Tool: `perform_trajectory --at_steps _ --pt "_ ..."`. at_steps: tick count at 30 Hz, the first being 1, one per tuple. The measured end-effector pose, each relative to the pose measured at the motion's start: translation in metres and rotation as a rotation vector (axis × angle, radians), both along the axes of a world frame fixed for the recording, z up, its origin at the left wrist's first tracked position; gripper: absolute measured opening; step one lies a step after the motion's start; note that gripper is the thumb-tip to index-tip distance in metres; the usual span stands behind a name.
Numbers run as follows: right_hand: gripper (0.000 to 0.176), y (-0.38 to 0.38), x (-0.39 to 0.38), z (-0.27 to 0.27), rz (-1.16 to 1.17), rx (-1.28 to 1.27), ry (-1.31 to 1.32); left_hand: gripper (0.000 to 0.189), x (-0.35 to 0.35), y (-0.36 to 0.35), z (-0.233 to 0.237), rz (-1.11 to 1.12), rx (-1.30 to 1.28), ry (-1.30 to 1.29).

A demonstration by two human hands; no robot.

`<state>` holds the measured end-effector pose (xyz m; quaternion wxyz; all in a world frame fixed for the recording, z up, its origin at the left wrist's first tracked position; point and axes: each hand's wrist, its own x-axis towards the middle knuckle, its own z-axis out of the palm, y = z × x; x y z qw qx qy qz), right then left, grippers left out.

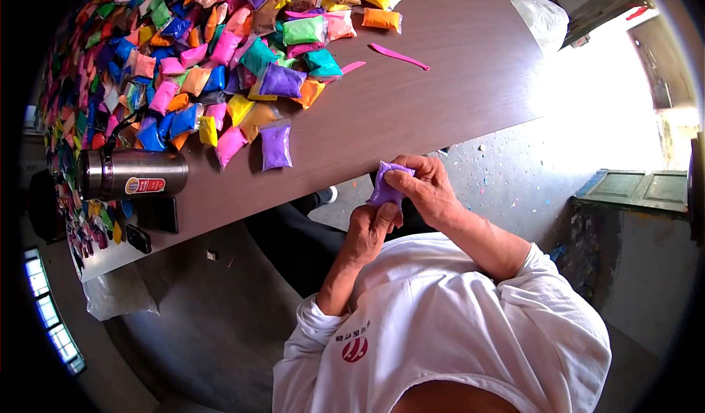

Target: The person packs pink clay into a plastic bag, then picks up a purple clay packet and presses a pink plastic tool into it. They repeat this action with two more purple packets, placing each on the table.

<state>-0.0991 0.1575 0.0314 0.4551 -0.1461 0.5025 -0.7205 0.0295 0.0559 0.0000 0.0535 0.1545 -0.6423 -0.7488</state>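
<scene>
A small clear packet of purple clay-like material (383, 187) is held between both hands, just off the table's front edge. My right hand (428, 185) grips its upper part, the thumb pressing on the front. From below, my left hand (369, 231) pinches the lower end between thumb and fingers. The fingers behind the packet are partly hidden. On the table nearest the hands lies another purple packet (276, 147). Beyond it, a darker purple packet (283, 81) rests at the edge of a large heap of coloured packets (194, 56).
Two pink plastic sticks lie by the heap, one a pink tool (399, 56) farther right. A steel flask (136, 174) lies on its side at the left, near a phone (160, 214) and a small black object (138, 239). Plastic sheeting (534, 12) hangs at the far table corner.
</scene>
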Motion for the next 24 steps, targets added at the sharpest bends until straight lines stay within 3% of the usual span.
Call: perform_trajectory --at_steps 8,15,17,21,23,24 --pt "0.023 -0.003 0.001 0.003 -0.057 0.110 0.163 0.054 0.000 0.002 -0.002 0.001 0.007 -0.013" --pt "0.025 -0.002 0.000 0.004 -0.042 0.128 0.125 0.054 -0.001 0.003 0.000 -0.015 0.002 -0.010" --pt "0.027 -0.001 0.003 -0.001 -0.106 0.006 -0.087 0.053 0.000 0.002 0.000 0.055 0.014 0.015" --pt "0.035 0.002 0.003 0.003 -0.062 0.092 -0.076 0.054 0.002 -0.001 -0.008 0.052 0.012 -0.021" --pt "0.039 0.006 0.005 0.001 0.065 0.170 0.063 0.056 0.002 0.000 -0.006 0.056 0.039 -0.019" --pt "0.039 -0.001 0.011 0.002 -0.001 0.039 0.046 0.056 0.002 0.001 -0.005 0.054 0.040 -0.019"
